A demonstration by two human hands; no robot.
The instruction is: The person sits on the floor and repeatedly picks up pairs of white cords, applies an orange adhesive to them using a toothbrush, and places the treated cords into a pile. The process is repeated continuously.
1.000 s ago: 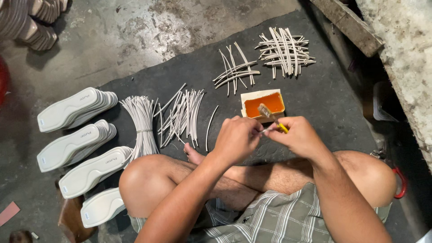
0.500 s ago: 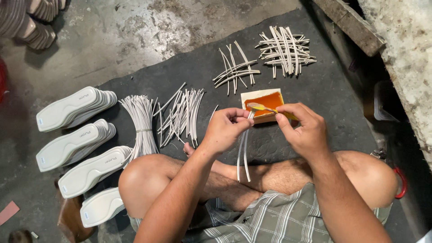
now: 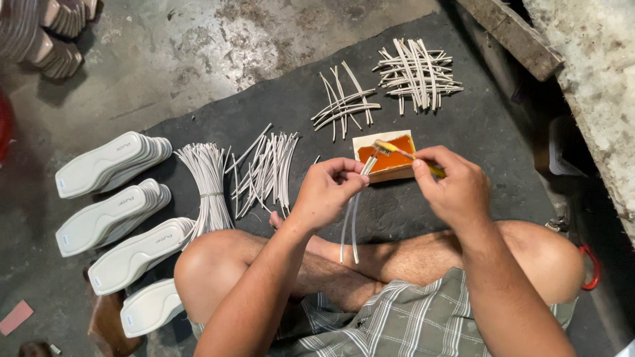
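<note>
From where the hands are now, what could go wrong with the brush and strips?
1. The left hand pinches only the top of the strips; their long ends hang loose above the legs, so one might slip out under the brush.
2. The right hand works right over the open orange glue tray, so glue may drip onto the mat or fingers.
3. Loose strips lie near the tray and could get smeared.

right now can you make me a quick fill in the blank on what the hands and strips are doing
1. The left hand pinches thin white ____ that hang down.
2. The right hand holds a brush with a ____ handle.
3. The tray behind the hands holds ____ glue.
4. The soles lie stacked on the person's ____ side.

Missing words: strips; yellow; orange; left
</note>
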